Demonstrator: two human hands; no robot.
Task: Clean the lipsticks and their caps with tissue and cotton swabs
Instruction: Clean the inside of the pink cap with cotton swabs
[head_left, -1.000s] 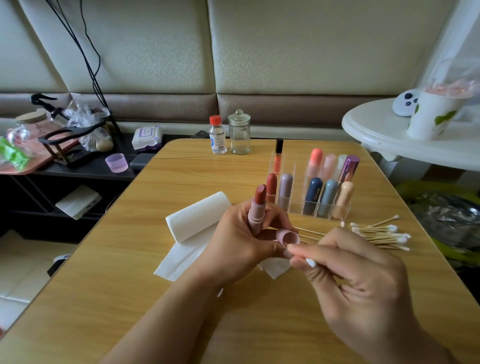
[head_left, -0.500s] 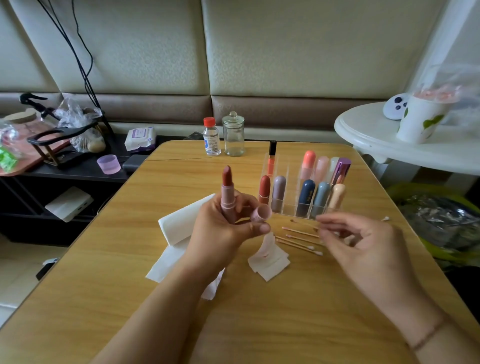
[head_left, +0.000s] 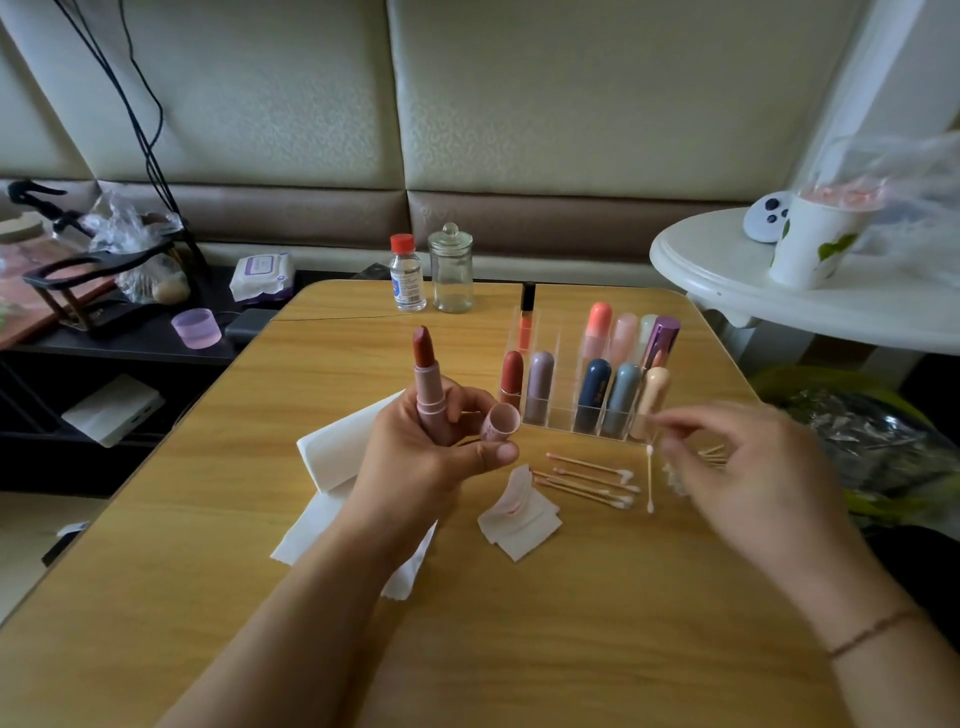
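Lipstick (head_left: 429, 387) stands upright in the left hand (head_left: 415, 457), bullet wound out and bare, above the middle of the worktop (head_left: 519, 649). The fingers of that hand curl round its pink tube, and its cap (head_left: 500, 422) is held in the same hand, between thumb and fingertips, mouth turned to the right.

In this single head view the right hand (head_left: 753, 483) is blurred near the worktop's right edge. Its fingertips seem to pinch a swab (head_left: 649, 478) that hangs almost upright, lower tip close to the wood; the blur leaves that hold a judgement, not a certainty. Behind the hand lies the heap of fresh swabs (head_left: 711, 454). Between the two hands lie used swabs (head_left: 592, 480), pink at one end, and a stained tissue scrap (head_left: 519, 514). A folded tissue (head_left: 337, 457) lies under the left wrist. The clear rack (head_left: 587, 384) of other lipsticks stands toward the far right corner.

The step looks to be fetching a clean swab for the cap. To do it well, take one swab alone and pinch it near the middle of the stick, so the cotton tip stays clean and steers easily. Keep the cap's mouth facing the right hand and hold the lipstick still and upright, so the bare bullet touches neither fingers nor cap rim. Work the tip round the inner wall with light pressure, then drop it with the used ones, apart from the fresh heap.
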